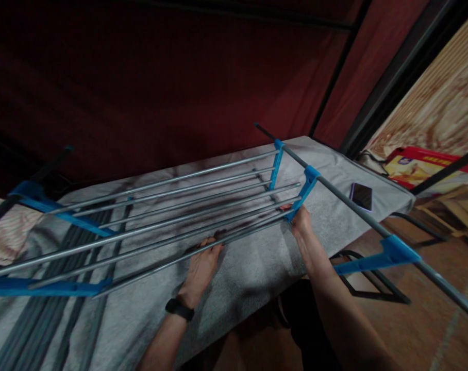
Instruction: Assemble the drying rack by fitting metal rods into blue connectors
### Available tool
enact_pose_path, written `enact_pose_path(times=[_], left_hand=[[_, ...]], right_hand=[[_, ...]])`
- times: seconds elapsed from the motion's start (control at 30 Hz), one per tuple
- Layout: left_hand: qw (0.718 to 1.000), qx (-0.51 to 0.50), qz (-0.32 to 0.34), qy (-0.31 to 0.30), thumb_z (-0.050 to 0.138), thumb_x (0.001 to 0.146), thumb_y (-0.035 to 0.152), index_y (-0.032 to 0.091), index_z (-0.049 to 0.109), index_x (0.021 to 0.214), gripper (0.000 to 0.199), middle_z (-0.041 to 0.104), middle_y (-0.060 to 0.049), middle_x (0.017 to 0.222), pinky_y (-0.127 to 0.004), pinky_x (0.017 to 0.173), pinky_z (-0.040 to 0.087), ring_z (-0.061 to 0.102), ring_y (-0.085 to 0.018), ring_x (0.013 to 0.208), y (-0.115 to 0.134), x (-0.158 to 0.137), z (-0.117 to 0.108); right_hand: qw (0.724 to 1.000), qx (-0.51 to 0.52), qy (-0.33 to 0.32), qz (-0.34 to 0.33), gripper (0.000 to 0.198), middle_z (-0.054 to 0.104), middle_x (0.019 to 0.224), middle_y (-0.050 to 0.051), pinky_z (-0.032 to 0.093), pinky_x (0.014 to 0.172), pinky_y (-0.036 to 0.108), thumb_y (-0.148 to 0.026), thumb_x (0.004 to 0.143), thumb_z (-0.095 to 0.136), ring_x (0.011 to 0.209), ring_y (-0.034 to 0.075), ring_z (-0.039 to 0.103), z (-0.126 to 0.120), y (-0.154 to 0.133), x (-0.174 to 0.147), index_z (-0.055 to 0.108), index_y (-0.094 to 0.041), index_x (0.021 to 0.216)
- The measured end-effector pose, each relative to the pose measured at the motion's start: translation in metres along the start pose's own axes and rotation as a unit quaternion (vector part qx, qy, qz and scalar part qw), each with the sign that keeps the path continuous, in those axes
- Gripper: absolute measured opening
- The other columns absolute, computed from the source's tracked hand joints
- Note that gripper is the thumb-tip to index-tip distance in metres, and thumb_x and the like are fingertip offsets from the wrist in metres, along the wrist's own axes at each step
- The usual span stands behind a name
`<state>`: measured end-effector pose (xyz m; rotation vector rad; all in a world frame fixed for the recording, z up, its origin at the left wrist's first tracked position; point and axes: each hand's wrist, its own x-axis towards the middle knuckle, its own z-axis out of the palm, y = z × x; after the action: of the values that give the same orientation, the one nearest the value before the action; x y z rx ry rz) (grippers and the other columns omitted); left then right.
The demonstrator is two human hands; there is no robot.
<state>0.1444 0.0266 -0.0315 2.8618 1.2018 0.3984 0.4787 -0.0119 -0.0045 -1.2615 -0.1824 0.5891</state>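
A rack of grey metal rods (176,197) and blue plastic brackets lies over a grey-covered surface. My left hand (203,265), with a dark band at the wrist, has its fingers closed around the nearest thin rod (156,269) at mid-length. At the right end, my right hand (301,220) grips the lower tip of the middle blue bracket (306,189), where that rod meets it; some fingers are hidden behind it. Another rod's end (296,185) seems to stop short of this bracket. A long crossbar (346,204) passes through the right-hand brackets. Another blue bracket (48,287) sits at the left end.
Several loose grey tubes (40,319) lie under the rack at left. A phone (361,196) rests on the grey cloth (249,283) at right. A dark red panel (180,87) stands behind. Right of the surface are a red-and-yellow box (415,167) and a black metal frame (377,293).
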Motion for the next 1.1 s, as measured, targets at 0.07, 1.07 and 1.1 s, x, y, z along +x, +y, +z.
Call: enact_pose_path(times=[0.07,1.07,1.1], left_hand=[[1.000,0.004,0.004,-0.011,0.039,0.103,0.022,0.022,0.068,0.123,0.035,0.071,-0.010,0.117,-0.040,0.094,0.055,0.064,-0.027,0.116,0.000,0.000,-0.002],[1.000,-0.028,-0.008,-0.011,0.037,0.104,0.026,0.022,0.070,0.117,0.036,0.072,-0.008,0.112,-0.040,0.092,0.055,0.064,-0.027,0.114,0.005,0.003,-0.005],[0.999,-0.030,-0.009,-0.010,0.038,0.103,0.025,0.023,0.070,0.117,0.035,0.072,-0.008,0.113,-0.040,0.092,0.055,0.064,-0.027,0.114,0.005,0.002,-0.005]], right_hand=[[1.000,-0.002,-0.012,0.007,0.033,0.066,0.059,0.002,0.046,0.063,0.028,-0.041,0.090,0.049,0.059,0.016,0.059,0.001,0.002,-0.001,0.062,-0.019,0.068],[1.000,-0.003,0.005,0.020,0.040,0.066,0.059,0.002,0.043,0.067,0.028,-0.028,0.096,0.037,0.058,0.014,0.055,0.006,-0.004,-0.014,0.063,-0.018,0.067],[1.000,-0.002,0.005,0.019,0.040,0.066,0.060,0.002,0.043,0.068,0.028,-0.029,0.096,0.037,0.059,0.014,0.055,0.006,-0.003,-0.014,0.063,-0.018,0.067]])
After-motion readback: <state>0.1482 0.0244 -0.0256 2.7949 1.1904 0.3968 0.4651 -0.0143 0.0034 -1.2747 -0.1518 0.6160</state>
